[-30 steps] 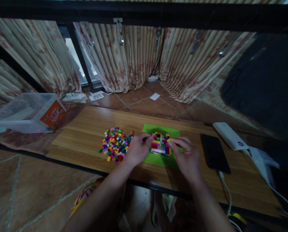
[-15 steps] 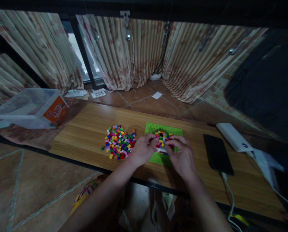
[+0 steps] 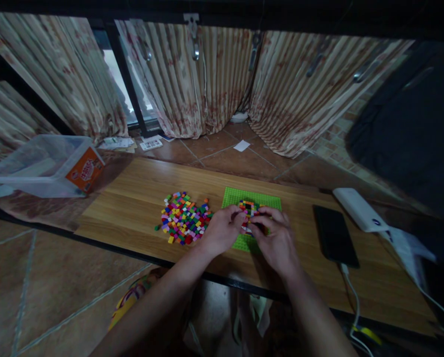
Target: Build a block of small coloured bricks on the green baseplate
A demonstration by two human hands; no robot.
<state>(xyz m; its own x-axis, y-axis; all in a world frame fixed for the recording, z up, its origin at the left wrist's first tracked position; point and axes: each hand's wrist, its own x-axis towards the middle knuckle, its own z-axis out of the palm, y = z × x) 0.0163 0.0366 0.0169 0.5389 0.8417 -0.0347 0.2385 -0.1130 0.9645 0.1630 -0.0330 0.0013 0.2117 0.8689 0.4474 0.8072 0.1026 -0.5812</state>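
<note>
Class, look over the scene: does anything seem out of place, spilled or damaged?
A white sheet, probably paper, lies alone on the tiled floor, as if dropped. On the table, one green brick sits slightly apart from the pile of loose bricks. No damage stands out.

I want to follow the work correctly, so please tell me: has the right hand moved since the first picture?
Yes. Judged against the green baseplate, the right hand has moved left, closer to the left hand.
</note>
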